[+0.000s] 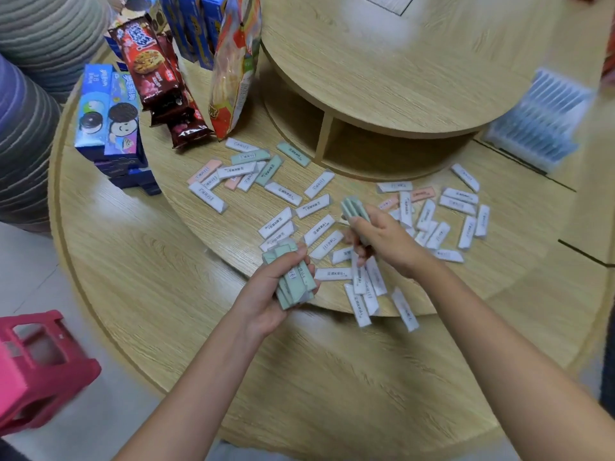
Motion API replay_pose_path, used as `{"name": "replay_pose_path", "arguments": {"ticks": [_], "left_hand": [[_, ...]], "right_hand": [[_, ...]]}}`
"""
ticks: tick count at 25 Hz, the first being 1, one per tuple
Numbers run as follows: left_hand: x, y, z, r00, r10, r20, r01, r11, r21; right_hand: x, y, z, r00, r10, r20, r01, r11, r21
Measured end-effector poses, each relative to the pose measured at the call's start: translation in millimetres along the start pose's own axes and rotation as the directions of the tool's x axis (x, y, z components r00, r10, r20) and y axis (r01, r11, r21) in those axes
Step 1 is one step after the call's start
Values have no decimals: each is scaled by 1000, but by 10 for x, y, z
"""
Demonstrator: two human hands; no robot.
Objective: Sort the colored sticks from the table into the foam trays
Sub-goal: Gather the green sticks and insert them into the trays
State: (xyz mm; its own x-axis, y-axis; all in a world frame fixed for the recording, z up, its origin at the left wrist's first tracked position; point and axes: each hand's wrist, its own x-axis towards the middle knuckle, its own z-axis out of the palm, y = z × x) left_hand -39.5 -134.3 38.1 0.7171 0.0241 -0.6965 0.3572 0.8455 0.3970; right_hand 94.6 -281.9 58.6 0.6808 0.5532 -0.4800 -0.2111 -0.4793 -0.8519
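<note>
Many small wrapped sticks, white, pale green and pink, lie scattered on the middle tier of a round wooden table (139, 294). One cluster (239, 171) sits at the back left, another cluster (442, 211) at the right. My left hand (276, 291) grips a bundle of green sticks (296, 277) above the tier's front edge. My right hand (376, 237) holds a few more green sticks (354, 207) upright just to the right of it. A blurred blue-and-white ridged tray (539, 121) stands at the far right.
Cookie boxes (106, 118), dark red biscuit packs (156, 71) and a snack bag (236, 61) crowd the back left. A raised round top tier (399, 61) with an open shelf rises behind the sticks. A pink plastic stool (36, 364) stands on the floor at left.
</note>
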Motion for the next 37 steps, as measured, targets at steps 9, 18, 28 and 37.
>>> {"name": "replay_pose_path", "arguments": {"ticks": [9,18,28,37], "left_hand": [[-260,-810,310,965,-239,112,193,929,317],[-425,-2545,1389,895,-415,165,278,807,521],[-287,-4415,2718,862,-478,169,334,786,520],[973,-4801,4278,906,-392,160,258,812,524]], "right_hand": [[-1509,907,423,926,201,-321,-85,937,339],[-3060,2151,-404,762,266,-590,-43,930,365],[-4121,2911,-2710,701,225,-677,-82,968,236],[-3716,3341,-4473,684,257,-682,-105,961,258]]}}
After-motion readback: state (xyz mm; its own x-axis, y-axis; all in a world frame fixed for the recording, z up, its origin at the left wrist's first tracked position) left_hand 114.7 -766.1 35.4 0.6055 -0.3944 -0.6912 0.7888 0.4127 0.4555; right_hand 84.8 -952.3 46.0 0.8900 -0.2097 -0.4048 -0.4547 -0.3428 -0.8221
